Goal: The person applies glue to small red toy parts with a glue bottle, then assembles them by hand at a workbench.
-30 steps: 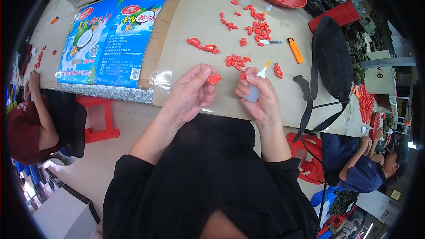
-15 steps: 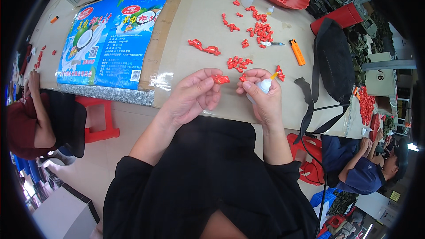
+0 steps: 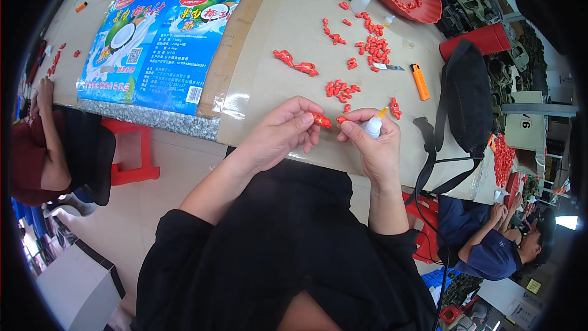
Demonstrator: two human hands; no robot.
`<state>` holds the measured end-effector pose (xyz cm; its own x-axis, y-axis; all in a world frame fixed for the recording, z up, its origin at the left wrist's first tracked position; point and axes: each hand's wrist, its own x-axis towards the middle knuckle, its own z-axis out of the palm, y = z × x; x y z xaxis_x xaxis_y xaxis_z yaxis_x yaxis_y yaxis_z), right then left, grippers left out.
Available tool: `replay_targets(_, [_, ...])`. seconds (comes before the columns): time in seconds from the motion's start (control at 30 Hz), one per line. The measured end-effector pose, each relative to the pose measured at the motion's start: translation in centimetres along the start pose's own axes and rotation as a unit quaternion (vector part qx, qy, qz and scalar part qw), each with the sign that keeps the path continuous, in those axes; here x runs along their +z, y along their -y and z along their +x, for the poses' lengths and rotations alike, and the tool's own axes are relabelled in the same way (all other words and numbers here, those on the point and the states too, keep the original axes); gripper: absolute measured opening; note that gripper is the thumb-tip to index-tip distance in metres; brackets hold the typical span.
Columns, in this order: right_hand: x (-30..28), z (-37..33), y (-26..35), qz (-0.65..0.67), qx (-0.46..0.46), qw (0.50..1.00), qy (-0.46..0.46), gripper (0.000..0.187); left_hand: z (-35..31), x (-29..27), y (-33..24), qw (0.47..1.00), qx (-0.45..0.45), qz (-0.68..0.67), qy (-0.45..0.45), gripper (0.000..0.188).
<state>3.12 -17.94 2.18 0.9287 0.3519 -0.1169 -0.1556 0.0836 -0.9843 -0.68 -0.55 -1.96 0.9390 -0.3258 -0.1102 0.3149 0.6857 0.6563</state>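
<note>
Between the thumb and fingers of my left hand (image 3: 275, 138) is a small glossy red moulded piece (image 3: 322, 121) with a few gold marks. My right hand (image 3: 378, 153) pinches a smaller red piece (image 3: 341, 120) with thumb and forefinger, its end close to the left one. Tucked in the same right hand is a white squeeze bottle (image 3: 373, 127), its yellow nozzle pointing up and away; the palm hides its lower part. Just beyond my hands lies a small heap of red pieces (image 3: 342, 91), and a joined red piece (image 3: 395, 108) rests right of the nozzle.
Farther back are a larger red heap (image 3: 378, 50), a long red piece (image 3: 295, 64), a blade (image 3: 389, 67), an orange lighter (image 3: 420, 81), another squeeze bottle (image 3: 362, 1) and a red dish (image 3: 429, 9). A black bag (image 3: 463, 89) lies right, printed cardboard (image 3: 159, 49) left. Co-workers sit on both sides.
The two red pieces in my hands have come closer together. My right hand has turned slightly, with the bottle still in it. The whole view has shifted a little.
</note>
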Motion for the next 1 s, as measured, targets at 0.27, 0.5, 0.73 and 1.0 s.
replay_targets(0.27, [1.7,-0.3,0.3,-0.159,-0.106,0.981,-0.014,0.006,-0.1,0.1,-0.2,1.000,0.001,-0.003,0.013,0.017])
replay_targets(0.5, [1.4,-0.2,0.0,-0.191,-0.135,0.972,0.000,0.010,-0.1,0.3,-0.3,0.999,0.007,0.035,0.004,0.016])
replay_targets(0.73, [1.9,-0.3,0.2,-0.175,-0.102,0.979,-0.014,0.006,-0.2,0.1,-0.1,0.998,0.016,0.054,0.003,0.017])
replay_targets(1.0, [1.8,-0.3,-0.2,-0.187,-0.112,0.976,-0.006,0.008,-0.2,0.2,-0.1,0.998,0.012,0.058,0.005,0.017])
